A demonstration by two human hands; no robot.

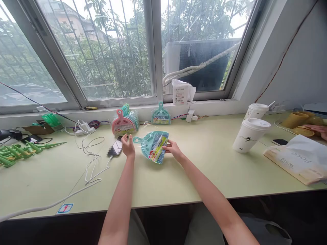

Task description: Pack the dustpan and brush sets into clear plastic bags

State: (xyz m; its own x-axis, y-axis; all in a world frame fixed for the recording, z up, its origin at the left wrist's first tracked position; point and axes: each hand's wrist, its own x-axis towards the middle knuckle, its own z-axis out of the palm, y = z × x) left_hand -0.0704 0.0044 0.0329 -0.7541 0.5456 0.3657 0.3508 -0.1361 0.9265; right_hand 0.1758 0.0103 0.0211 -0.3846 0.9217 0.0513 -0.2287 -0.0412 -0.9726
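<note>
A teal dustpan-and-brush set [154, 147] in clear wrapping, with a yellow printed label, is tilted over the table in front of me. My right hand [173, 149] grips its right edge, thumb on the near face. Beside the set's handle end is my left hand [128, 146], its fingers loosely curled, thumb apart, with nothing visible in them. Behind that hand a row of wrapped dustpan sets [124, 122] stands against the wall, a pink one in front and teal ones behind. Another teal dustpan set [160, 115] leans upright by the sill.
A phone [115, 148] with a white cable [89, 160] lies left of my left hand. Green plastic pieces [15, 153] are at far left. White cups [251, 136] and a tissue pack [298, 160] stand at right. Another person's hand [318, 130] shows at the right edge.
</note>
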